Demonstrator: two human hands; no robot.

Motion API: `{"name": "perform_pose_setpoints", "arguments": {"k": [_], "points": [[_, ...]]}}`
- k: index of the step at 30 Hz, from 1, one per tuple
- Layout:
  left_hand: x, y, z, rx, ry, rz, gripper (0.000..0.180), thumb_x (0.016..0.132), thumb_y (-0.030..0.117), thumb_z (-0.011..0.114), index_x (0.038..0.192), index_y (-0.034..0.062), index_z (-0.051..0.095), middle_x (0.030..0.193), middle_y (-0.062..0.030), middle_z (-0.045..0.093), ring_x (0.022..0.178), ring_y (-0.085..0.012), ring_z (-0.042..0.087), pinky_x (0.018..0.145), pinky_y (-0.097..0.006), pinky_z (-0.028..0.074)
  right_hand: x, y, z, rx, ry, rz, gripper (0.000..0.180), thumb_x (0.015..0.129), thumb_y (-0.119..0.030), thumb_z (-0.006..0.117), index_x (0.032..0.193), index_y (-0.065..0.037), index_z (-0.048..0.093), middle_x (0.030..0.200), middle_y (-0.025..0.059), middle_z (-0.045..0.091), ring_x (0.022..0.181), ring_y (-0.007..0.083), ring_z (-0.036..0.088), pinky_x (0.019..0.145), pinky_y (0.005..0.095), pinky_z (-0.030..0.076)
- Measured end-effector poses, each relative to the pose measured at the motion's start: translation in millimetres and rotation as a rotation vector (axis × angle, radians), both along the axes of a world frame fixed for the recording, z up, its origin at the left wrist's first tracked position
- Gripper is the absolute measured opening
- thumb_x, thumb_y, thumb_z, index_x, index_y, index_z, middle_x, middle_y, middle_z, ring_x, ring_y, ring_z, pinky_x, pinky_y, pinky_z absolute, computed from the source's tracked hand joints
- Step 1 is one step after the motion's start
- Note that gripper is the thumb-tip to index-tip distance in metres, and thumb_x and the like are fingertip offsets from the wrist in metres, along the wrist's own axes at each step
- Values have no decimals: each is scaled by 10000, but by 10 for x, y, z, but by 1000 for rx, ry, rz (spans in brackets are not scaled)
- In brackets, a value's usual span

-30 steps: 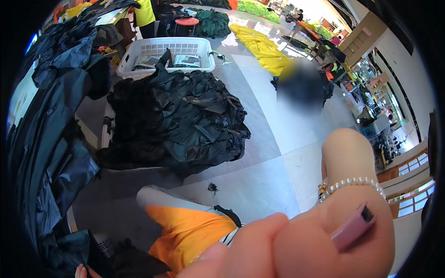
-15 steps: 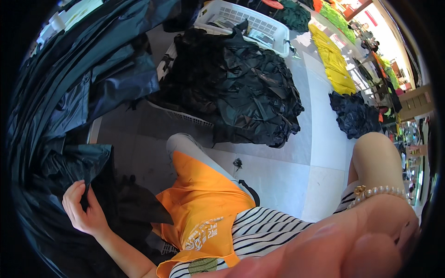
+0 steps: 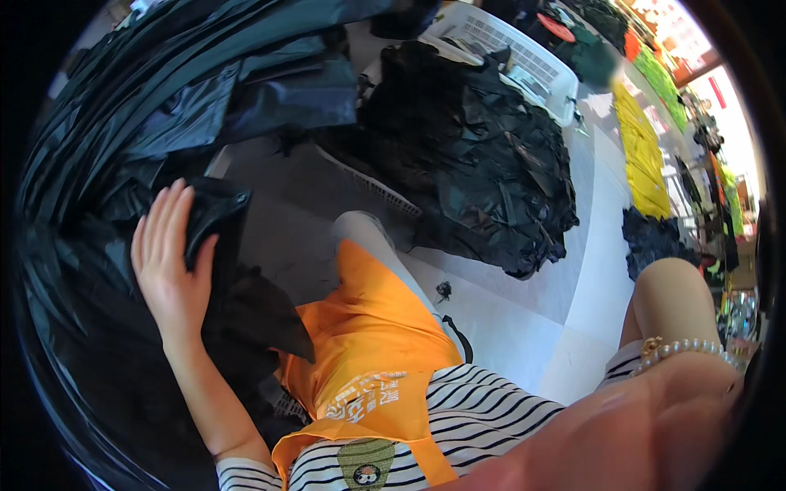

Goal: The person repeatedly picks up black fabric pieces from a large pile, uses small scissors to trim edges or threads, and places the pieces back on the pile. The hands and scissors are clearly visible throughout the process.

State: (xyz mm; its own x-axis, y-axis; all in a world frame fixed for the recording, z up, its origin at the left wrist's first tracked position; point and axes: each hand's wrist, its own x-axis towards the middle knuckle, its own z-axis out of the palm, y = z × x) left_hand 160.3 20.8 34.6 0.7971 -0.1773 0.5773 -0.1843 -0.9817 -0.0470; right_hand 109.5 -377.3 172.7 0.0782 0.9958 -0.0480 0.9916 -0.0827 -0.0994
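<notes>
My left hand (image 3: 173, 270) lies on the dark, shiny fabric (image 3: 225, 209) at the left, fingers stretched out and thumb apart. A small round fastener shows near that fabric's corner, just beyond my thumb. Long folds of dark garments (image 3: 155, 74) hang or lie in layers beyond and around this hand. Very close to the lens at the lower right is my right hand (image 3: 606, 434), large and blurred, below a pearl bracelet (image 3: 688, 352). Its arm is sharply bent, and its fingers cannot be made out. Nothing held by it is visible.
A big heap of black garments (image 3: 491, 155) fills a white basket ahead. Behind it stands another white basket (image 3: 499, 37) with items inside. Yellow cloth (image 3: 640, 155) and a dark pile (image 3: 655, 237) lie on the right floor. An orange apron (image 3: 368, 327) covers my lap.
My left hand has let go of the fabric edge it was pinching, moved forward and flattened onto the cloth. The view has shifted, so the heap and baskets appear farther right.
</notes>
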Motion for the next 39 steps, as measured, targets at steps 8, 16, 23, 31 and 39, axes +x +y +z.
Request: {"name": "perform_pose_setpoints", "arguments": {"k": [8,16,23,31,39], "points": [[160,-59,32,24,185,12,321,760,142,760,1050,70,644,1197,-94,597,1200,-286,536,1130,-467,310,49,-47,20,-13,-65,89,328,762,-227,716,1042,-101,601,864,52,581,612,181,587,536,301,467],[-410,142,276,55,384,84,194,694,133,722,583,2,633,606,-139,575,710,-305,573,762,-396,500,252,299,-27,156,-193,178,336,761,-230,728,1045,-100,604,886,53,596,621,185,602,545,301,485],[-1105,284,216,173,588,292,415,735,407,756,641,15,658,601,-152,594,655,-315,596,817,-396,466,1166,1753,-481,605,-238,-51,343,760,-232,738,1047,-98,608,905,54,610,628,188,615,554,301,501],[-1005,199,358,86,715,484,712,781,731,575,657,33,635,602,-158,596,639,-308,627,734,-409,488,2634,2716,-1230,588,-170,-614,162,870,-230,631,978,-129,697,939,151,692,842,369,666,744,459,550],[-419,367,440,-169,741,669,438,836,451,693,916,25,636,776,-148,680,745,-315,676,695,-392,518,3435,2871,-1490,657,-133,-918,325,893,-309,583,1067,-51,677,1096,191,674,991,403,636,854,482,521]]}}
